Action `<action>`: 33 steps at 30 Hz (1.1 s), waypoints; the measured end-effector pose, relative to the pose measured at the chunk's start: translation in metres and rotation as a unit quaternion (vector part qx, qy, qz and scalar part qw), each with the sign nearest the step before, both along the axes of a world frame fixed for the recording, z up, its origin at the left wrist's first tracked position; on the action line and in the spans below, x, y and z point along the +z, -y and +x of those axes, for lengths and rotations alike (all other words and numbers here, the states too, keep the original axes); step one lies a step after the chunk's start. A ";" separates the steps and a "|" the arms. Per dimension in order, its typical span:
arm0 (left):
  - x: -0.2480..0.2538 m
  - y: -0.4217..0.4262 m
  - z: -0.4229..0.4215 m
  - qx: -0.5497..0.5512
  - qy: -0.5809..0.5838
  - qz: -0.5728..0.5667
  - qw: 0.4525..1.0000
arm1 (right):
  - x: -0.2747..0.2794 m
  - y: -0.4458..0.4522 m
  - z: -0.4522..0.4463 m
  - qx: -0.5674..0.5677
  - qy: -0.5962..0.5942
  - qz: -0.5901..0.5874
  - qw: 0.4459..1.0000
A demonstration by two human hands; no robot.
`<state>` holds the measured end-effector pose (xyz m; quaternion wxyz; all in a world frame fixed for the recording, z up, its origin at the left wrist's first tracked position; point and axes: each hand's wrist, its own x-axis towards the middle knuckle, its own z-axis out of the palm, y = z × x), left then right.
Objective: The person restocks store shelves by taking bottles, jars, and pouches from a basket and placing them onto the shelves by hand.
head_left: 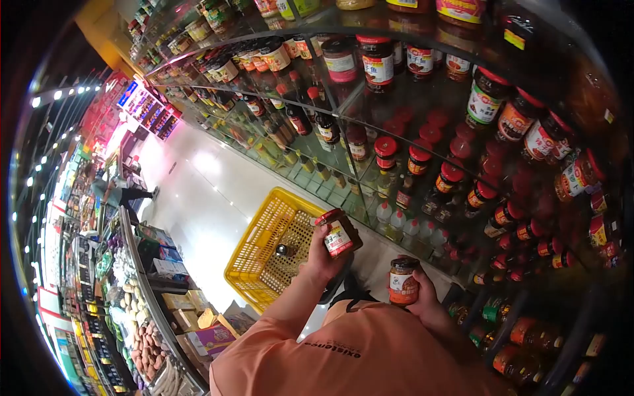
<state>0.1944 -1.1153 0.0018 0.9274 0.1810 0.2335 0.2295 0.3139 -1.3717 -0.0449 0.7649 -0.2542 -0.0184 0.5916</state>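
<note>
My left hand is wrapped round a glass jar with a dark red lid, dark contents and a white, red and green label. It holds the jar tilted, over the right side of a yellow plastic basket. In my right hand is a second jar, upright, with a black lid, reddish-brown contents and a white and orange label. The basket has perforated sides, and one small dark-capped bottle rests inside it.
Glass shelves full of sauce jars and bottles rise on the right. A produce stand with root vegetables runs along the left, cartons beside it. Pale floor stretches between them. Another person is farther down the aisle.
</note>
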 end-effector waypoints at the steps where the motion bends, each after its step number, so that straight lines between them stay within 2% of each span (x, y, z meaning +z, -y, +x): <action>1: 0.003 0.010 0.001 0.004 0.003 0.002 1.000 | -0.001 0.006 0.002 0.004 0.003 0.002 1.000; 3: 0.010 0.030 -0.001 0.002 0.010 0.004 1.000 | -0.002 0.012 0.006 -0.072 0.033 -0.004 0.997; 4: 0.007 0.037 -0.005 -0.011 0.041 0.034 0.999 | 0.002 0.017 0.009 -0.067 0.031 -0.003 0.997; 9: 0.003 0.060 -0.035 -0.001 -0.008 0.049 0.999 | 0.013 0.032 0.018 -0.086 0.015 0.049 0.995; 13: 0.010 0.055 -0.067 0.034 -0.005 -0.028 0.999 | 0.024 0.023 0.002 -0.105 0.017 0.052 0.993; 15: 0.014 0.044 -0.083 0.049 0.000 -0.055 0.997 | 0.038 0.012 -0.015 -0.106 0.030 0.055 0.992; 17: 0.014 0.034 -0.108 0.047 -0.045 -0.001 0.998 | 0.049 -0.004 -0.039 -0.157 0.044 0.016 0.987; 19: 0.012 0.022 -0.132 0.045 -0.054 -0.019 0.997 | 0.058 -0.021 -0.062 -0.167 0.052 0.031 0.984; 23: 0.005 -0.003 -0.189 0.046 -0.060 0.026 0.997 | 0.062 -0.051 -0.107 -0.183 0.059 0.051 0.980; 25: 0.009 -0.014 -0.214 0.045 -0.051 -0.017 0.998 | 0.063 -0.061 -0.128 -0.195 0.059 0.036 0.978; 33: -0.001 -0.046 -0.295 0.012 -0.048 -0.002 0.999 | 0.071 -0.075 -0.219 -0.227 0.098 0.039 0.968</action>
